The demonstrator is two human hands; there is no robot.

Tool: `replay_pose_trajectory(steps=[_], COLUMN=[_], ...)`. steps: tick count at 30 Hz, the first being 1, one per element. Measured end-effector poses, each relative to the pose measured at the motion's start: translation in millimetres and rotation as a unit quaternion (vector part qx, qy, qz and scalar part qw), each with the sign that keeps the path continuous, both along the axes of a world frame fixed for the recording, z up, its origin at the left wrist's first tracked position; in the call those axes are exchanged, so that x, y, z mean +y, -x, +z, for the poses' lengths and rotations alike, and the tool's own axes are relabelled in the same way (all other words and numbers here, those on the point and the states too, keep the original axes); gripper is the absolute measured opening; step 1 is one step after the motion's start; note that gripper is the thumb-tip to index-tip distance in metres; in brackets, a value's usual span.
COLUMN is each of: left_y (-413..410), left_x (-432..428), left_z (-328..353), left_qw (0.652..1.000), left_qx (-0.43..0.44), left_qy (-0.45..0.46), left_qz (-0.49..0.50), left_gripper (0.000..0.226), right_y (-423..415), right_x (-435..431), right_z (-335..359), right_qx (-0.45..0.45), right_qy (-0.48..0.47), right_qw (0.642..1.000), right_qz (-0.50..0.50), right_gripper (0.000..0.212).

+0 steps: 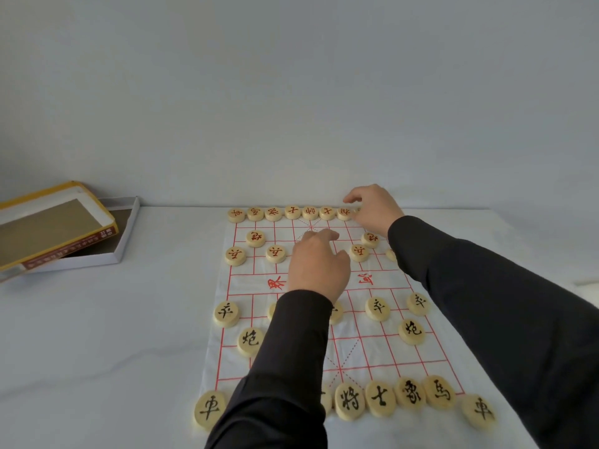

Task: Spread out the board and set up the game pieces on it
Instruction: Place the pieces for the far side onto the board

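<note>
A white cloth board (382, 351) with a red grid lies spread on the table. Black-lettered wooden discs (348, 401) line its near edge, with more in the rows above. Red-lettered discs (291, 212) fill the far row, and others stand in the two rows below it. My left hand (319, 267) hovers palm down over the middle of the red soldier row, hiding whatever is under its fingers. My right hand (372, 205) reaches to the right end of the far row, fingertips pinched on a disc that barely shows beside the last red piece.
An open white box (124, 234) with its yellow-edged lid (48, 228) leaning in it sits at the table's far left. A plain wall rises right behind the far row. My dark sleeves cover parts of the near rows and the board's right edge.
</note>
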State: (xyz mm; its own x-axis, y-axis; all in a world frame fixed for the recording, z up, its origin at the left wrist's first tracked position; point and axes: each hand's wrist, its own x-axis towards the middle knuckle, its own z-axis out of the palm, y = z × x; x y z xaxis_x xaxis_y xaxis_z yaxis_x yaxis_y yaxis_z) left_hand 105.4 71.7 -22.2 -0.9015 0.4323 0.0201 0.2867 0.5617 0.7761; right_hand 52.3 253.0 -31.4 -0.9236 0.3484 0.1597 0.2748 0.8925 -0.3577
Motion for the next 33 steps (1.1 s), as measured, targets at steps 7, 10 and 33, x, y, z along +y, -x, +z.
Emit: replay_pose_trajectory(steps=[7, 10, 33], left_y=[-31, -56, -158], left_x=[-2, -1, -6], left_z=[12, 12, -7], left_qw=[0.984, 0.966, 0.970], left_qx=[0.074, 0.082, 0.125], left_qy=[0.135, 0.201, 0.203], left_qz=[-0.086, -0.139, -0.057], left_gripper=[0.040, 0.037, 0.036], right_y=[-73, -114, -265], right_x=[-17, -23, -32], right_z=[9, 17, 23], right_qx=[0.004, -0.014, -0.291], right_qy=[0.023, 0.027, 0.014], right_qw=[1.000, 0.999, 0.951], right_qz=[0.008, 0.010, 0.098], right_gripper=[0.035, 0.030, 0.028])
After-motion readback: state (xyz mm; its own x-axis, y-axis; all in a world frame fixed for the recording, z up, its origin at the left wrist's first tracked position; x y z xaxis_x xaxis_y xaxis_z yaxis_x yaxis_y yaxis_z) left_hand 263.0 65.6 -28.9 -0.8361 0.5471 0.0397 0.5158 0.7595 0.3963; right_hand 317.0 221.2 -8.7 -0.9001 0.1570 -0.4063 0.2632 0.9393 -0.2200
